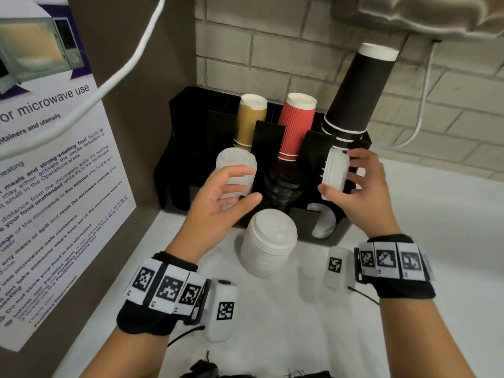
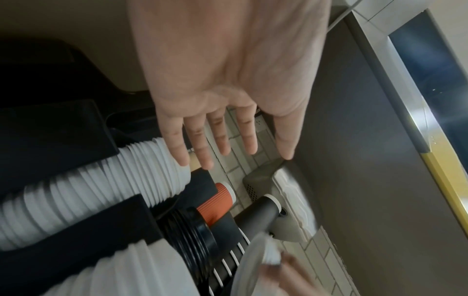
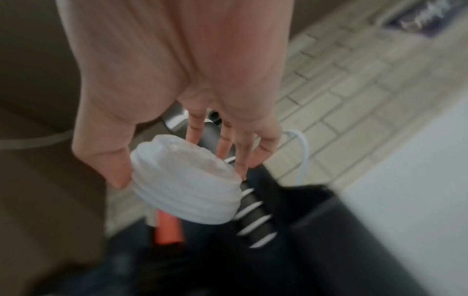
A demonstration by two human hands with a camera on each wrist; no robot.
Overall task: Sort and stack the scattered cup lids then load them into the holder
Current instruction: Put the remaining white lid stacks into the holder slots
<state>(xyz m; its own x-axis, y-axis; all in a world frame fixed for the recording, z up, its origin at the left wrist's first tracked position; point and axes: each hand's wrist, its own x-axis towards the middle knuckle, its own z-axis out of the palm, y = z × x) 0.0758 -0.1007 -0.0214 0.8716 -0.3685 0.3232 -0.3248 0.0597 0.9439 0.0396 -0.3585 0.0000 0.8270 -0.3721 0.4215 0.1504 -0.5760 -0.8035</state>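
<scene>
A black holder (image 1: 185, 148) stands against the back wall. Its left front slot holds a white lid stack (image 1: 236, 170), the middle slot a black lid stack (image 1: 283, 184), and the right slot a few white lids (image 1: 323, 222) low down. My right hand (image 1: 354, 186) grips a short stack of white lids (image 1: 335, 173) on edge above the right slot; in the right wrist view those held lids (image 3: 187, 184) sit between thumb and fingers. My left hand (image 1: 218, 203) is open with fingers spread beside the left white stack (image 2: 101, 192), holding nothing. Another tall white lid stack (image 1: 268, 242) stands on the counter.
Gold cups (image 1: 251, 121), red cups (image 1: 296, 126) and a tall black cup stack (image 1: 354, 94) fill the holder's rear slots. A microwave notice (image 1: 54, 173) covers the left wall. A white cable (image 1: 122, 69) hangs across at upper left. White counter (image 1: 422, 241) stretches right.
</scene>
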